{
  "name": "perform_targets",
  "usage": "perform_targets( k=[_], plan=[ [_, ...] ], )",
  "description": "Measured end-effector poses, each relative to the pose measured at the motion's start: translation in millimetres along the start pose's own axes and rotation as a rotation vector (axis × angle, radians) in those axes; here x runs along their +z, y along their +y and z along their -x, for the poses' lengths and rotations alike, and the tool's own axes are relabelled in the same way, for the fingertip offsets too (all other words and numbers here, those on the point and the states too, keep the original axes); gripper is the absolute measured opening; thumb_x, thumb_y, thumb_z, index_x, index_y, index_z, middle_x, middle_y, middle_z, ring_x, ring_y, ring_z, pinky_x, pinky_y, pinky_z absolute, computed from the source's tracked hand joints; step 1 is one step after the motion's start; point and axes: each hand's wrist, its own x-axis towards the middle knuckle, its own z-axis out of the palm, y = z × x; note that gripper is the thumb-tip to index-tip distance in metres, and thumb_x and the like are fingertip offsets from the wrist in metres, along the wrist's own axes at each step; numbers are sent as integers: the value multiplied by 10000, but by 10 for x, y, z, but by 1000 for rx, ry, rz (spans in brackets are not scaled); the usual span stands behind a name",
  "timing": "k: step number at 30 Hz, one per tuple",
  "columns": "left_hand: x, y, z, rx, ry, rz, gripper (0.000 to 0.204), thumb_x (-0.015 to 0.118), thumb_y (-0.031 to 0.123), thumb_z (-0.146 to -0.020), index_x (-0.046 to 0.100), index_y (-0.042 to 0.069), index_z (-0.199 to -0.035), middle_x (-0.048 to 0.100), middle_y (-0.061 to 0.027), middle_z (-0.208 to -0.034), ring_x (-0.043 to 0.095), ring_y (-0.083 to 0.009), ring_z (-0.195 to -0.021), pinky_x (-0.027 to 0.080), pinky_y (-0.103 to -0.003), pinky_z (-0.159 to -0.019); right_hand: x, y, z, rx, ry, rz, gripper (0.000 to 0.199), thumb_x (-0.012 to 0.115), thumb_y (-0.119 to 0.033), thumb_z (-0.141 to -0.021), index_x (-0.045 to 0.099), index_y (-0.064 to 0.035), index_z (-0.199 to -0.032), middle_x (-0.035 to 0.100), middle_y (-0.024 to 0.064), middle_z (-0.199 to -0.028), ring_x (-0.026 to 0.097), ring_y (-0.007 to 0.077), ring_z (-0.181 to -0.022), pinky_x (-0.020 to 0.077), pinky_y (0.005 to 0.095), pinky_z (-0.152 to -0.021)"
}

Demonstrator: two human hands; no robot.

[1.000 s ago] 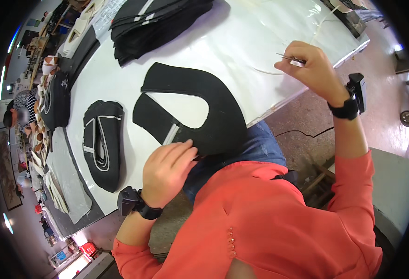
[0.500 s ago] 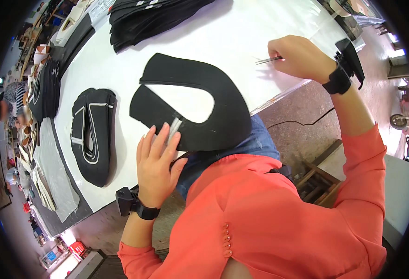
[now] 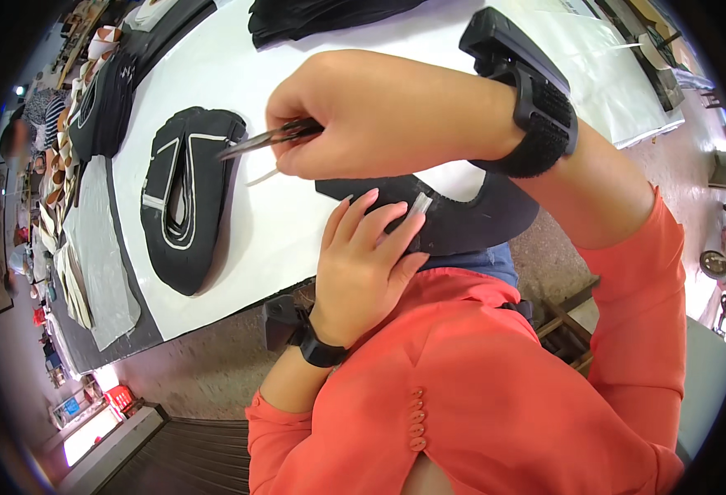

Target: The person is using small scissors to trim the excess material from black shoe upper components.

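My right hand (image 3: pixel 321 115) is closed around a pair of scissors (image 3: pixel 251 144), their pointed blades reaching left toward a folded black piece. A short pale strip (image 3: pixel 262 176) shows just under that hand. Below it, a curved black fabric piece (image 3: pixel 478 219) lies at the table's edge, partly covered by my right hand and forearm. My left hand (image 3: pixel 363 264) rests on this piece with its fingers stretched out, beside a short grey strip (image 3: pixel 420 203) on the fabric. To the left lies the folded black piece (image 3: pixel 208 206) with white edge lines and a slit in its middle.
A stack of black pieces (image 3: pixel 321 18) lies at the far side of the white table (image 3: pixel 255 239). More black pieces (image 3: pixel 103 111) sit at the far left, near a translucent sheet (image 3: pixel 107 264). Beyond the table are a blurred person (image 3: pixel 37 120) and a red crate (image 3: pixel 119 398).
My right hand has swung left with the scissors, from the table's right side to above the curved black piece. My left hand stays on that piece; the view has shifted.
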Motion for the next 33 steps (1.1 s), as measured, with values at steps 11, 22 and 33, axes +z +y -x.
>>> perform_targets(
  k=[11, 22, 33],
  plan=[
    [-133, -252, -118, -322, 554, -133, 276, 816, 86, -835, 745, 36, -1096, 678, -121, -1173, 643, -291, -1050, 502, -416, -913, 54, 267, 196, 448, -241, -467, 219, 714, -263, -821, 660, -51, -817, 546, -52, -669, 472, 49, -609, 382, 231, -551],
    [-157, -267, 97, -337, 225, -134, 281, 796, 155, -835, 754, 93, -1106, 657, -78, -1234, 591, -321, -1153, 449, -452, -979, 73, 603, 190, 116, -22, -111, 269, 690, -240, -818, 694, 21, -880, 590, 68, -676, 522, 156, -652, 455, 327, -641],
    [-98, -91, 271, -246, 80, -225, 403, 785, 164, -857, 666, 60, -1228, 614, -111, -1363, 501, -406, -1318, 409, -493, -1075, 33, 560, 178, 263, -209, -68, 233, 686, -227, -825, 697, 6, -838, 599, 58, -667, 533, 150, -622, 456, 328, -615]
  ],
)
